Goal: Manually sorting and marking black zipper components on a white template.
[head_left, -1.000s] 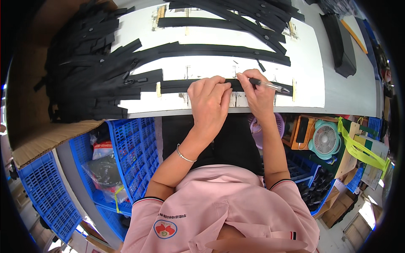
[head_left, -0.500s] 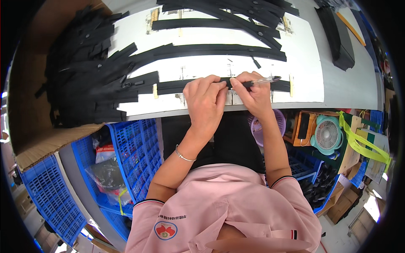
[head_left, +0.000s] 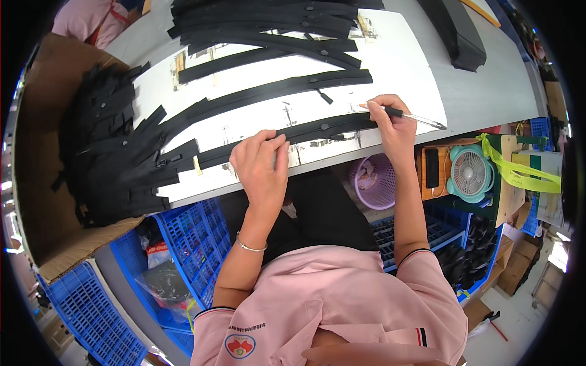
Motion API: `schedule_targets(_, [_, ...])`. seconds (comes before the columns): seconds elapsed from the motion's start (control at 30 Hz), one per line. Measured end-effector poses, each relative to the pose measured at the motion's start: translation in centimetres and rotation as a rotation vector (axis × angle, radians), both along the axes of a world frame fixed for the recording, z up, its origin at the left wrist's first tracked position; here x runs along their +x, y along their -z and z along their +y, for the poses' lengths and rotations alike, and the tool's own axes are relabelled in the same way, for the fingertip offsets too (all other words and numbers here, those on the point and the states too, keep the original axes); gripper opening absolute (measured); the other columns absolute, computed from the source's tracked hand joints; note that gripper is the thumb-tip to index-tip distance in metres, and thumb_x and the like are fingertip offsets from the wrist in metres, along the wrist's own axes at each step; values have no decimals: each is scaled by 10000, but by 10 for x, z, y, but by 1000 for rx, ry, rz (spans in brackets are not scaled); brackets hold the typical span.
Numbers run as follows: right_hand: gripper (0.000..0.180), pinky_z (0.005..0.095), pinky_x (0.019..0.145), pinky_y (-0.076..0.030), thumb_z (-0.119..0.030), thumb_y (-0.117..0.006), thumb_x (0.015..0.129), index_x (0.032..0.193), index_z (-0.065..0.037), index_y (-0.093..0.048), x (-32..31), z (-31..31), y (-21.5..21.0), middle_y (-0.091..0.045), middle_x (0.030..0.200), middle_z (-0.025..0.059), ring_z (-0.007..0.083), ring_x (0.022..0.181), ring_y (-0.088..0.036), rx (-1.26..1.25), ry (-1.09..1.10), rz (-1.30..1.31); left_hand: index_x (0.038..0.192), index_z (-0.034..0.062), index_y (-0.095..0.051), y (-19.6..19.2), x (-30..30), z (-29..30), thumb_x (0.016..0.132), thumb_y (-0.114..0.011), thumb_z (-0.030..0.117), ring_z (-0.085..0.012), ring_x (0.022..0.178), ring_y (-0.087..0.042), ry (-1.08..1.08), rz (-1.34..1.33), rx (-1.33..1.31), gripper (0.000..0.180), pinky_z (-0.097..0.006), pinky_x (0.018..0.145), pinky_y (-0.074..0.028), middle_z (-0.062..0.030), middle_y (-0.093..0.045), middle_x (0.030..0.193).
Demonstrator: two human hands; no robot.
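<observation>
Beyond and far to the left of the left hand, another person's pink garment (head_left: 85,23) is cut off by the view's rim. Nearer, a cardboard box (head_left: 41,122) stands beside a pile of black strips (head_left: 104,140), whose separate pieces are hard to make out. The left hand (head_left: 261,161), fingers bent, rests on the near black strip (head_left: 305,132) and hides part of it; whether it pinches the strip cannot be told. The strip runs between the 2 hands, with 1 round disc (head_left: 324,127) on its exposed stretch. Beyond it, bare white sheet (head_left: 256,119) leaves room before the next strip; the table's near edge passes under both hands. The right hand (head_left: 397,129), closed about a pen (head_left: 394,112), hides the strip's right end; the pen's writing tip is hard to make out. Right of this hand, the grey table (head_left: 500,85) lies bare, with a black block (head_left: 455,36) farther beyond.
</observation>
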State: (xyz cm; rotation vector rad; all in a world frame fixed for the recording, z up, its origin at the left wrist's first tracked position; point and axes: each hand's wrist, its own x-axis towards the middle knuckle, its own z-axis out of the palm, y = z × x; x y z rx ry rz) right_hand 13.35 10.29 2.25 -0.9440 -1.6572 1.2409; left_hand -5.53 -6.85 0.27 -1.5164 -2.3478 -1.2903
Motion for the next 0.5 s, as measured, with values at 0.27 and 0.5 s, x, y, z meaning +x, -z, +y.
schedule_targets(0.27, [105,217,646,-454,-97,-697,985,932,-10,-670,4,4,9,-665,802,5,51,741,-569,-7,-86,-145,1017,73,-767,-14,28,31,849,-789,82,-248,1059,-631,79,-41,-6,170,-378,957,-441,-54,-715,1106])
schedule_targets(0.5, [92,224,616,-450,-90,-708,970,929,-15,-675,6,6,13,-671,789,-3,43,711,-562,31,-133,-115,961,75,-765,-1,56,76,815,-801,78,-247,1048,-619,227,-68,62,151,-387,949,-430,-27,-708,1069])
